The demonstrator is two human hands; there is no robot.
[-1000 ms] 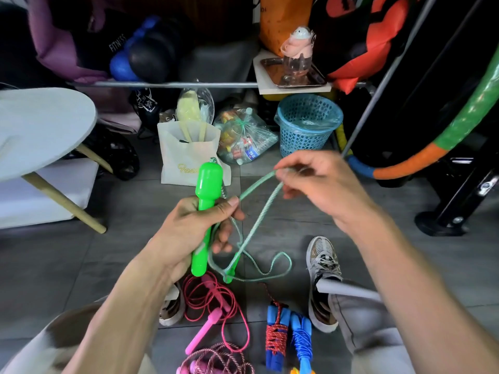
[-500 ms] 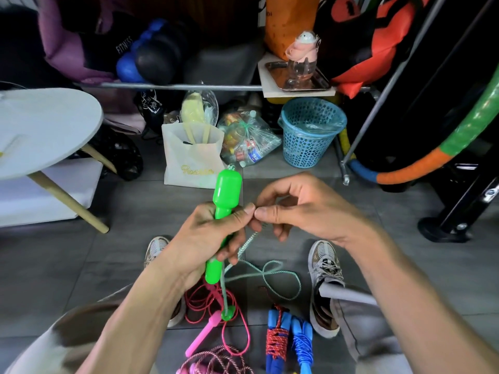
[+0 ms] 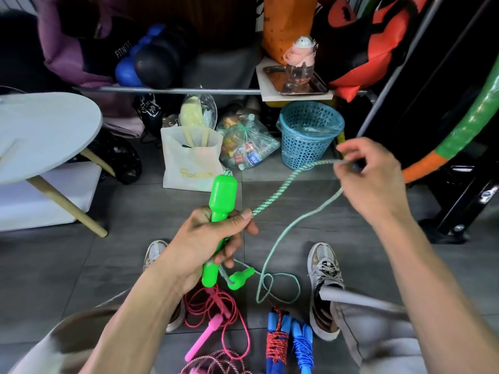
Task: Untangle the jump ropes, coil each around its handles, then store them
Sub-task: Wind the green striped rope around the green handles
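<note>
Soft, even indoor light falls on the grey floor (image 3: 310, 211) from above, leaving only faint, diffuse shadows. The far shelf area and the far right sink into deep darkness. The round white table (image 3: 46, 130) at left is brightest, nearly washed out. Wide-angle bending curves straight lines near the edges. The right hand (image 3: 372, 179) is slightly motion-blurred; the near corners are soft.

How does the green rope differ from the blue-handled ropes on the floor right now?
The green rope runs loose, stretched between the left hand and right hand, its slack looped on the floor; the blue-handled ropes are wound tight around their handles. The green one is held; the blue ones lie untouched. Both have plastic handles.
</note>
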